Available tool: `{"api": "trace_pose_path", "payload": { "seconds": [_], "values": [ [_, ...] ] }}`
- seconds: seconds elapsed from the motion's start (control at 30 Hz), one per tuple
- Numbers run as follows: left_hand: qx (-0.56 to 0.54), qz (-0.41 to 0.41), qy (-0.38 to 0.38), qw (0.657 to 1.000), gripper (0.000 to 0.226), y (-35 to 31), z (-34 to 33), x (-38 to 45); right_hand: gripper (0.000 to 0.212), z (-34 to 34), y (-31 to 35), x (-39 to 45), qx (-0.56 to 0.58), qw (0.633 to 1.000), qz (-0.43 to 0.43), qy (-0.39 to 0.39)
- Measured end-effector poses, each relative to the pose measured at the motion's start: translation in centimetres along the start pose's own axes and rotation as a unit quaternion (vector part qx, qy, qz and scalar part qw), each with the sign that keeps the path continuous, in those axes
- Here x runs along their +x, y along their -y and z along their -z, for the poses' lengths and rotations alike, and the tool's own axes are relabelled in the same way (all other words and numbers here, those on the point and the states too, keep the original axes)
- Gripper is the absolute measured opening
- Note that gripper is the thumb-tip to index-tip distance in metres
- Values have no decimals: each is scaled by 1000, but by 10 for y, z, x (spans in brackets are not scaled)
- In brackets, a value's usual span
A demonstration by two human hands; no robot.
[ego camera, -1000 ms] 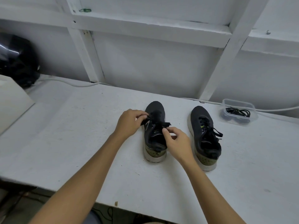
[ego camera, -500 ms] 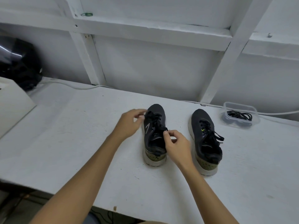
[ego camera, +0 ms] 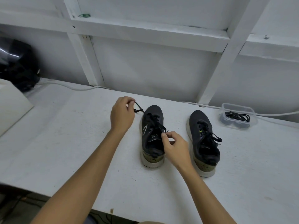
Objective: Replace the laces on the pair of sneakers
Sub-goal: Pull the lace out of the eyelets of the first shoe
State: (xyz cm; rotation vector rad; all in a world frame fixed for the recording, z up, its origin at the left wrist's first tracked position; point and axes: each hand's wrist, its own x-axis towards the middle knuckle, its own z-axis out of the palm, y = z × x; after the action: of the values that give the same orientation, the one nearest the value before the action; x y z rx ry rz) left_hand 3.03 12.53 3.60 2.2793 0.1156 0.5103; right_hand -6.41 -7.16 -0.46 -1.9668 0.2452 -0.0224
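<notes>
Two black sneakers stand side by side on the white table (ego camera: 64, 143), toes pointing away from me. My left hand (ego camera: 122, 114) is up and left of the left sneaker (ego camera: 152, 136) and pinches one black lace end (ego camera: 138, 109), drawn out to the left. My right hand (ego camera: 175, 147) pinches the other lace end by the top eyelets on that shoe's right side. The right sneaker (ego camera: 203, 141) stands untouched with its black lace tied in a bow.
A clear plastic tub (ego camera: 237, 116) holding black laces sits at the back right. A white cable (ego camera: 275, 114) runs along the wall. A black bag (ego camera: 17, 65) and a white board (ego camera: 11, 105) lie at the far left. The table's front edge is close to me.
My left hand has moved up and to the left, pulling the lace end out of the left sneaker's bow. My right hand has stayed at the top eyelets.
</notes>
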Motion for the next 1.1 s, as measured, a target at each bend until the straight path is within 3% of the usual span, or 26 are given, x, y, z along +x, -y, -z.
{"api": "trace_pose_path", "payload": {
  "seconds": [0.2,0.33,0.47,0.6,0.87,1.1],
  "values": [
    [35,56,41,997,25,2,0,-21,11,6,9,4,-18,1000,-1,17],
    [-41,113,212,970,4,-16,1,-49,21,16,20,16,-84,994,34,54],
    [-26,72,282,956,20,-23,0,-61,20,21,24,24,-90,994,8,56],
    [37,27,247,968,33,-23,-11,-67,21,19,26,24,-118,992,13,50],
    [47,46,107,992,21,-25,-22,-73,35,11,36,31,-210,977,21,41],
    [9,104,102,989,14,-27,-22,-64,21,6,46,37,-226,974,-1,7]
  ]
}}
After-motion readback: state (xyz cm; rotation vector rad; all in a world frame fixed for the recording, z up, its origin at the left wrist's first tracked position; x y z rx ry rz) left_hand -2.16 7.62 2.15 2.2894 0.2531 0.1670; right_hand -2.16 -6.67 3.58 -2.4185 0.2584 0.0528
